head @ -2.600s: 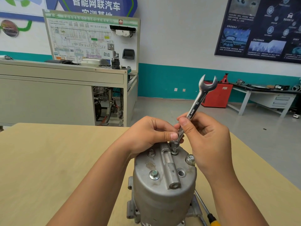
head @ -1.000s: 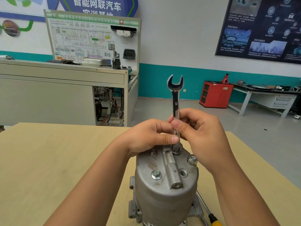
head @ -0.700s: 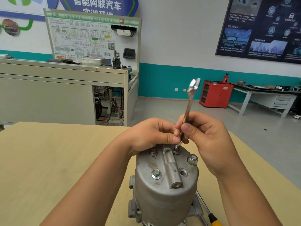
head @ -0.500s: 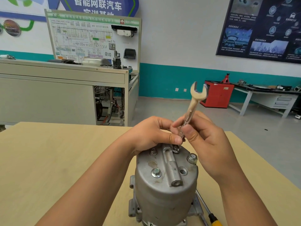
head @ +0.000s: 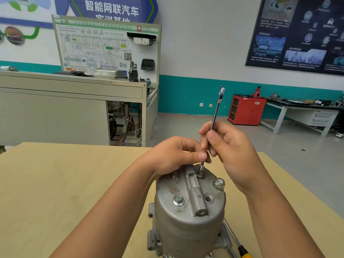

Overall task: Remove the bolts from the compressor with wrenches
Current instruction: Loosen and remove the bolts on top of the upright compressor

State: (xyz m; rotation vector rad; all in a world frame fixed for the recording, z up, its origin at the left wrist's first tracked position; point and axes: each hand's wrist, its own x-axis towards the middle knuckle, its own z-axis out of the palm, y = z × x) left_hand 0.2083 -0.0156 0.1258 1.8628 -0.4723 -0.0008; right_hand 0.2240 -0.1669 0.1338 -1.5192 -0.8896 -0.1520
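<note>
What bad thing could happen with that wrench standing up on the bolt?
The wrench, pinched by the right hand, might slip off the far bolt and knock the left hand steadying it low down. The compressor stands on end on the table, so a hard push could tip it.

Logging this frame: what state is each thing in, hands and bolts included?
Compressor: standing on end on the table.
Wrench: nearly upright, lower end on the far bolt.
Right hand: grips the wrench shaft.
Left hand: pinches the wrench low down.
Right bolt: stands higher than the others.
Near-left bolt: seated.
Far-left bolt: seated.
Bolt hole: empty.
Screwdriver: lying on the table.
</note>
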